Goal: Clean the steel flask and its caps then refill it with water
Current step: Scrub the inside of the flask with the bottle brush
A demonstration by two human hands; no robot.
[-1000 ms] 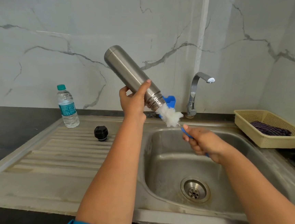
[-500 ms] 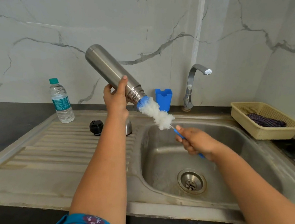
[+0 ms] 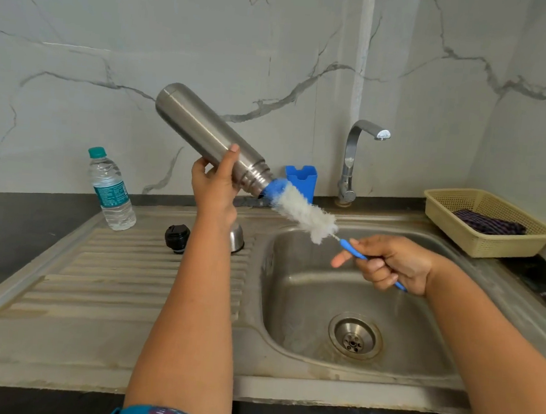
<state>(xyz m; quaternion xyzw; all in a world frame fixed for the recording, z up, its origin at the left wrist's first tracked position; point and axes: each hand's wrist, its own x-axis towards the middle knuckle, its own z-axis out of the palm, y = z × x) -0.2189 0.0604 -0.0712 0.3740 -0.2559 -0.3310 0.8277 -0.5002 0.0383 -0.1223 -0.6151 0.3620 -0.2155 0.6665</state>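
My left hand (image 3: 215, 185) grips the steel flask (image 3: 205, 136), held tilted above the sink's left rim with its open mouth pointing down to the right. A bottle brush (image 3: 301, 209) with white bristles and a blue tip sticks out of the mouth, only its tip inside. My right hand (image 3: 389, 263) holds the brush's blue handle over the basin. On the draining board a black inner cap (image 3: 177, 238) stands beside a steel outer cap (image 3: 236, 236), which is partly hidden by my left forearm.
The steel sink basin (image 3: 307, 292) with its drain (image 3: 355, 336) lies below my right hand; the tap (image 3: 356, 158) is off. A plastic water bottle (image 3: 109, 189) stands at the back left. A blue holder (image 3: 301, 179) sits behind the flask. At right is a yellow basket (image 3: 491, 222) with a dark cloth.
The brush has been drawn further out of the flask, so most of the white bristles now show. My right hand has moved back to the right; the flask stays tilted.
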